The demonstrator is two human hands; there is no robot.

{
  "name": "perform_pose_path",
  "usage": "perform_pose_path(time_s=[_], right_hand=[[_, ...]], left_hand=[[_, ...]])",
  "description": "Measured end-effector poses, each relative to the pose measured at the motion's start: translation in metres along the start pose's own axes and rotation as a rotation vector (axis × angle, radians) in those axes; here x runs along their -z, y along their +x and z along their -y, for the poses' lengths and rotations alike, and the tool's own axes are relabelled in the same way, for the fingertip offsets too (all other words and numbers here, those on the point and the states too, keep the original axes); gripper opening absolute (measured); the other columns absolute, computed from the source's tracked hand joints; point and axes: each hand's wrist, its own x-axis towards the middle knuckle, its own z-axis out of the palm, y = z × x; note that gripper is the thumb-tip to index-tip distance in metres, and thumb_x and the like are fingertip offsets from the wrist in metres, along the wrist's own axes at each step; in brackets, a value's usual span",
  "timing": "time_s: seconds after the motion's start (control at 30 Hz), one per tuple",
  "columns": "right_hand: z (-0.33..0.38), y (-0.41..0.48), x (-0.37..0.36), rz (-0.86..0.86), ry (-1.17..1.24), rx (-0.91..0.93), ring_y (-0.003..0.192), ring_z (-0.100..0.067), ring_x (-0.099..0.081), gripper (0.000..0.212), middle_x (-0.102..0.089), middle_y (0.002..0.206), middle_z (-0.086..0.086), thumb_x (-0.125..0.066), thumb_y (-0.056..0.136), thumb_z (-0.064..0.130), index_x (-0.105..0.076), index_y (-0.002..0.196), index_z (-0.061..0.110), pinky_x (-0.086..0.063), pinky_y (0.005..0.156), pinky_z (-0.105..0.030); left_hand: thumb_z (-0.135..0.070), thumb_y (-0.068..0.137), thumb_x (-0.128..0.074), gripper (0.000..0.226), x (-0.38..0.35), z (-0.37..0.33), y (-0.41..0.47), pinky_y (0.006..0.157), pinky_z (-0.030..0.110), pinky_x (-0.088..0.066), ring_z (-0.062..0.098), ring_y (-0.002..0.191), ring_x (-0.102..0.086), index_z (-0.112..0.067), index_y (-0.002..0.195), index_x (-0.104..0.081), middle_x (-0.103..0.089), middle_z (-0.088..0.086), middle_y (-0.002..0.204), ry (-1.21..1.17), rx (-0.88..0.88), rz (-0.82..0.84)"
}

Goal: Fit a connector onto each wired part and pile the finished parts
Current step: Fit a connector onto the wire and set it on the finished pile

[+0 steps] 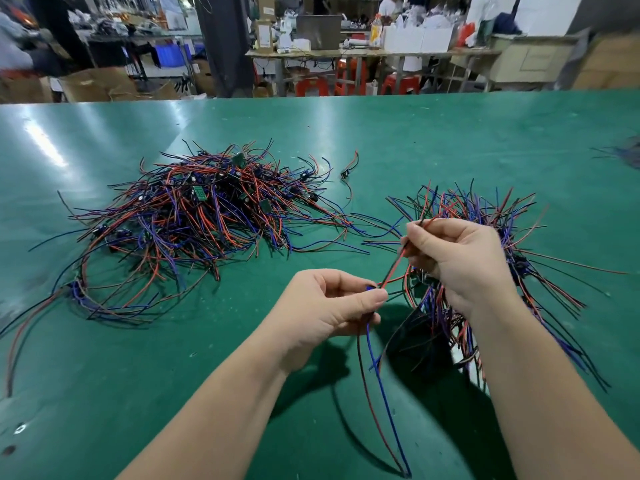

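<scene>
One fitting seems underway: left hand (pixel 332 306) pinches a part (pixel 370 288), right hand (pixel 460 261) pinches a lead (pixel 394 265); big pile (pixel 207 209) left of them, small pile (pixel 485 216) behind.

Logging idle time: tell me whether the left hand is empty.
No, the left hand pinches blue and red wires above the table.

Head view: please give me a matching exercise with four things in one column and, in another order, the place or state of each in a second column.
Column A
1. left hand
2. right hand
3. large wire pile
4. single wired part

Column B
a. pinches a red and black wire pair
b. lies alone on the green table, apart from the pile
c. pinches a small blue part, its wires hanging down
d. spreads over the table's left side

Pairs: 1-c, 2-a, 3-d, 4-b
</scene>
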Motion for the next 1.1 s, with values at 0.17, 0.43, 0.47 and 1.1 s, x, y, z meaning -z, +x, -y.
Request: perform_pose_path(time_s=[0.17,0.43,0.47,1.1], right_hand=[[0.005,0.004,0.009,-0.112,0.060,0.013,0.050,-0.013,-0.065,0.012,-0.067,0.056,-0.002,-0.069,0.082,0.002,-0.065,0.073,0.008,-0.048,0.045,-0.019],[0.002,0.000,0.003,-0.151,0.047,0.099,0.041,-0.018,-0.063,0.026,-0.058,0.046,0.001,-0.066,0.089,0.013,-0.049,0.069,0.012,-0.044,0.035,-0.019],[0.002,-0.001,0.002,-0.143,0.047,0.096,0.041,-0.019,-0.063,0.026,-0.057,0.046,0.001,-0.063,0.091,0.017,-0.049,0.070,0.012,-0.043,0.035,-0.020],[-0.013,-0.017,-0.028,0.413,0.176,-0.088,0.058,-0.009,-0.053,0.025,-0.068,0.071,-0.004,-0.073,0.061,0.027,-0.079,0.085,0.022,-0.046,0.058,-0.016]], left_hand=[[-0.014,0.062,-0.079,0.015,0.003,-0.002,-0.002,0.053,0.021,-0.053,0.016,0.055,-0.067,-0.012,0.071,-0.069,-0.069,0.005,0.065,0.113,0.053,0.126],[-0.013,0.077,-0.073,0.022,0.014,-0.004,-0.004,0.056,0.022,-0.053,0.014,0.060,-0.067,-0.012,0.098,-0.067,-0.061,-0.004,0.065,0.212,0.110,0.255],[-0.013,0.082,-0.070,0.022,0.015,-0.003,-0.005,0.057,0.021,-0.053,0.013,0.062,-0.066,-0.014,0.105,-0.068,-0.059,-0.004,0.068,0.240,0.104,0.282],[-0.043,0.051,-0.075,0.038,0.004,-0.008,0.007,0.050,0.018,-0.051,0.010,0.047,-0.063,-0.018,0.075,-0.060,-0.073,0.001,0.071,-0.122,-0.259,-0.182]])
